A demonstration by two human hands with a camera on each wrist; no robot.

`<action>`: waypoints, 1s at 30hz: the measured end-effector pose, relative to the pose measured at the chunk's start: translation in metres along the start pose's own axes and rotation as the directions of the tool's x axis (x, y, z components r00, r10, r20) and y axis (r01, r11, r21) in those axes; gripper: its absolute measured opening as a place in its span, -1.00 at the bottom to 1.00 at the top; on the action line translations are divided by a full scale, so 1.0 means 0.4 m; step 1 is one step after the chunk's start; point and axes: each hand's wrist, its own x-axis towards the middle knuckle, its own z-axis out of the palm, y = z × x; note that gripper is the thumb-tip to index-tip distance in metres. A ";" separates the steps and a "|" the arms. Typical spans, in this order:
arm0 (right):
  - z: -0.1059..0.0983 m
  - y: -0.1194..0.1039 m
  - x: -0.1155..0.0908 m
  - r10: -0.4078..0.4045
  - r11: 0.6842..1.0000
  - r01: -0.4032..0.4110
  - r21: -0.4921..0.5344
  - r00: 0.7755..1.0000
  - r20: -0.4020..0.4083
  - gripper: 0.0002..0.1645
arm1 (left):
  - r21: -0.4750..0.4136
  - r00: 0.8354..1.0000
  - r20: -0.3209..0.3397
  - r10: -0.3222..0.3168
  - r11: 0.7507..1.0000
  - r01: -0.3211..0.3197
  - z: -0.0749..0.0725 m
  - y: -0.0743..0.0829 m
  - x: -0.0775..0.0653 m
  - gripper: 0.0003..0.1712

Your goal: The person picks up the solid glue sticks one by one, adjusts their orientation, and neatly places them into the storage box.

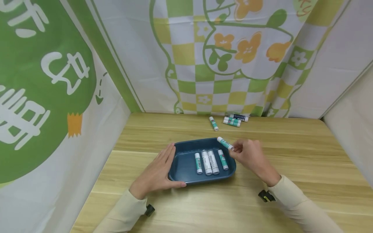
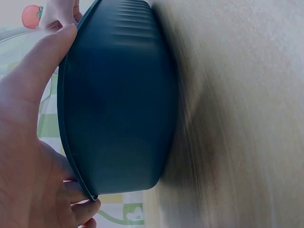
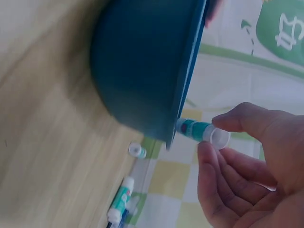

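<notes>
A dark blue tray (image 1: pixel 186 178) stands on the table with several glue sticks lying side by side in it. Among them are a green-and-white glue stick (image 1: pixel 198 163), a larger white glue stick (image 1: pixel 206 162) and another green one (image 1: pixel 223 160). My left hand (image 1: pixel 158 171) rests on the tray's left end, fingers extended along the rim and thumb on the near edge. With thumb and fingertips, my right hand (image 1: pixel 252 158) pinches one end of a green-and-white glue stick (image 1: pixel 225 143). That glue stick is tilted over the tray's far right corner.
Behind the tray, a single glue stick (image 1: pixel 214 123) lies on the wooden table (image 1: pixel 291 155). To its right are green glue sticks (image 1: pixel 232 121) and a dark blue one (image 1: pixel 239 117), close together. A patterned curtain (image 1: pixel 186 87) hangs along the table's back edge.
</notes>
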 end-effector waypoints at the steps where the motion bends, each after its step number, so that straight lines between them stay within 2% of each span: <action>1: 0.005 -0.006 -0.006 -0.009 1.000 0.009 -0.002 1.000 0.010 -0.93 | -0.001 1.000 -0.001 -0.001 1.000 0.001 0.000 0.000 0.000 0.63; 6: 0.030 -0.032 -0.029 -0.026 0.998 0.030 -0.055 0.997 0.068 -0.92 | -0.005 1.000 -0.008 0.000 1.000 0.000 0.002 0.000 -0.001 0.62; 12: 0.058 -0.056 -0.040 0.014 0.984 0.008 -0.178 0.993 0.119 -0.85 | -0.006 1.000 -0.009 0.000 1.000 0.000 0.000 0.002 -0.002 0.62; 15: 0.073 -0.065 -0.039 0.010 0.974 0.021 -0.228 0.991 0.133 -0.87 | -0.005 1.000 -0.009 -0.001 1.000 0.001 -0.001 0.001 -0.002 0.63; 20: 0.094 -0.076 -0.034 -0.047 0.943 0.092 -0.320 0.988 0.145 -0.71 | -0.009 1.000 -0.010 0.001 1.000 -0.001 -0.003 -0.001 -0.002 0.63; 24: 0.100 -0.079 -0.033 -0.062 0.915 0.121 -0.384 0.985 0.162 -0.73 | -0.011 1.000 0.002 0.000 1.000 0.001 -0.004 0.001 -0.001 0.63; 27: 0.095 -0.082 -0.032 -0.045 0.924 0.116 -0.365 0.979 0.198 -0.70 | -0.014 1.000 0.007 -0.004 1.000 0.004 -0.004 0.002 -0.002 0.63; 30: 0.086 -0.080 -0.027 -0.020 0.956 0.086 -0.282 0.973 0.231 -0.64 | -0.020 1.000 0.004 -0.003 1.000 0.004 -0.005 0.002 -0.003 0.63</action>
